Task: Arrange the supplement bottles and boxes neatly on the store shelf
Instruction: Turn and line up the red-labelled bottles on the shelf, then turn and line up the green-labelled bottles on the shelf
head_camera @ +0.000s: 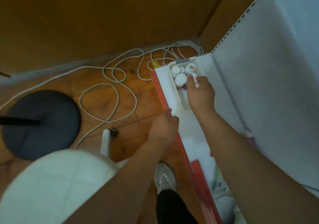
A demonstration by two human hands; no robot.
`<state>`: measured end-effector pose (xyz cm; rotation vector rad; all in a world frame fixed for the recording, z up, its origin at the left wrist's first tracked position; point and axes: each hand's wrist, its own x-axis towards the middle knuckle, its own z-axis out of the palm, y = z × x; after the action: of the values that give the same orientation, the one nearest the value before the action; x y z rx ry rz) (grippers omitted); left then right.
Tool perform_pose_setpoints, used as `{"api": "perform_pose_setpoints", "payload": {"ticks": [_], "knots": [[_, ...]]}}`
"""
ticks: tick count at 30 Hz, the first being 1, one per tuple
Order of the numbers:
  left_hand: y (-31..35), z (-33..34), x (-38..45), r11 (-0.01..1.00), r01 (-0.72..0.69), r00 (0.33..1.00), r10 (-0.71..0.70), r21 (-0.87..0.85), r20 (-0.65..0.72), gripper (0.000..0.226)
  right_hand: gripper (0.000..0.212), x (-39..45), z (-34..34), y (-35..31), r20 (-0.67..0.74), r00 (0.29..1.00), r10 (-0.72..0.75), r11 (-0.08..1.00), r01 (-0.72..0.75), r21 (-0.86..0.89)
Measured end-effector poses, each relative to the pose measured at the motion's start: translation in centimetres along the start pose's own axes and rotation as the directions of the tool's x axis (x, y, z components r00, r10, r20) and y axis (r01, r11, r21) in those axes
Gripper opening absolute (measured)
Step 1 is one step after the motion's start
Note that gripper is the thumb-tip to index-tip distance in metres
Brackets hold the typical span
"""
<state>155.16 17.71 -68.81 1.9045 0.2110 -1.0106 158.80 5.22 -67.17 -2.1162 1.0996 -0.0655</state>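
Several white-capped supplement bottles [180, 79] stand clustered in a white bin [198, 63] at the far end of the store shelf [165, 87], which runs as a long white ledge away from the person, its red front strip [159, 92] along the left edge. Right hand [201, 92]: over the near side of the cluster, fingers curled down onto a white cap or small bottle; it appears to pinch that item, though the fingertips cover it and the hold cannot be confirmed. Left hand [164, 125]: at the shelf's front edge, fingers curled over the lip beside the red strip, seemingly steadying the shelf. Key relation: the bottles lie just beyond and slightly left of the right hand's fingertips, toward the far end; the shelf's long axis runs from the person toward the far corner; the right hand is much the nearer, the left being well back along the front edge. One bottle [191, 67] at the bin's far side shows an orange-and-white label. Hidden or unclear: motion blur throughout; items beneath the right palm are covered; red shapes under the hand are unidentifiable; near-end shelf stock [222, 187] is blurred and cut by the right forearm. Boxes cannot be made out with certainty.
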Motion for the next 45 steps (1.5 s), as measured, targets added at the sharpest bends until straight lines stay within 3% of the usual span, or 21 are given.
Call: {"api": "perform_pose_setpoints", "payload": {"ticks": [4,8,13,17,21,25,27,33,36,38,41,45], "knots": [[4.2,-4.0,-15.8,0.986,-0.148,0.989,0.148,0.072,0.018,0.030,0.037,-12.7,-11.8,-9.5,0.044,0.983,-0.177,0.980,0.172,0.103],[10.4,-7.8,-32.7,0.898,-0.385,0.922,0.367,0.211,0.122,0.055,0.047,-26.5,-26.7,-18.9,-0.008,0.956,-0.295,0.945,0.293,0.145],[19.0,-8.7,-51.1,0.564,-0.764,0.636,0.738,0.312,0.223,0.044,0.047,-40.8,-45.9,-23.8,-0.295,0.897,-0.330,0.877,0.407,0.255],[22.9,-4.8,-64.0,0.342,-0.917,0.391,0.871,0.205,0.296,0.036,0.046,-49.3,-59.4,-21.2,-0.594,0.740,-0.315,0.830,0.519,0.207],[23.5,2.7,-74.7,0.121,-0.993,0.116,0.920,0.010,0.374,0.032,0.047,-57.5,-70.0,-14.5,-0.795,0.572,-0.203,0.840,0.518,0.158],[20.9,12.7,-84.7,-0.008,-0.988,-0.080,0.885,-0.156,0.458,0.033,0.048,-66.2,-78.1,-5.2,-0.881,0.465,-0.089,0.849,0.498,0.177],[18.7,17.8,-88.8,-0.015,-0.972,-0.135,0.852,-0.236,0.505,0.035,0.044,-70.6,-81.4,-0.2,-0.900,0.435,-0.037,0.854,0.482,0.197],[10.1,30.5,-97.0,0.138,-0.953,-0.062,0.786,-0.272,0.615,0.032,0.040,-81.8,-88.5,13.0,-0.923,0.380,0.063,0.883,0.409,0.229],[6.8,34.2,-99.5,0.106,-0.964,-0.083,0.751,-0.244,0.655,0.034,0.036,-85.6,-90.0,17.6,-0.919,0.378,0.113,0.886,0.380,0.265],[5.6,35.5,-100.5,0.103,-0.968,-0.077,0.747,-0.231,0.660,0.036,0.033,-86.6,-90.1,19.6,-0.901,0.416,0.122,0.884,0.368,0.289],[4.8,35.6,-99.7,0.131,-0.975,-0.018,0.760,-0.179,0.650,0.032,0.030,-85.8,-88.7,21.0,-0.844,0.517,0.147,0.870,0.339,0.359],[4.6,34.3,-97.2,0.206,-0.976,0.136,0.817,-0.064,0.560,0.029,0.030,-82.1,-85.6,21.8,-0.785,0.610,0.107,0.896,0.283,0.342]]}}
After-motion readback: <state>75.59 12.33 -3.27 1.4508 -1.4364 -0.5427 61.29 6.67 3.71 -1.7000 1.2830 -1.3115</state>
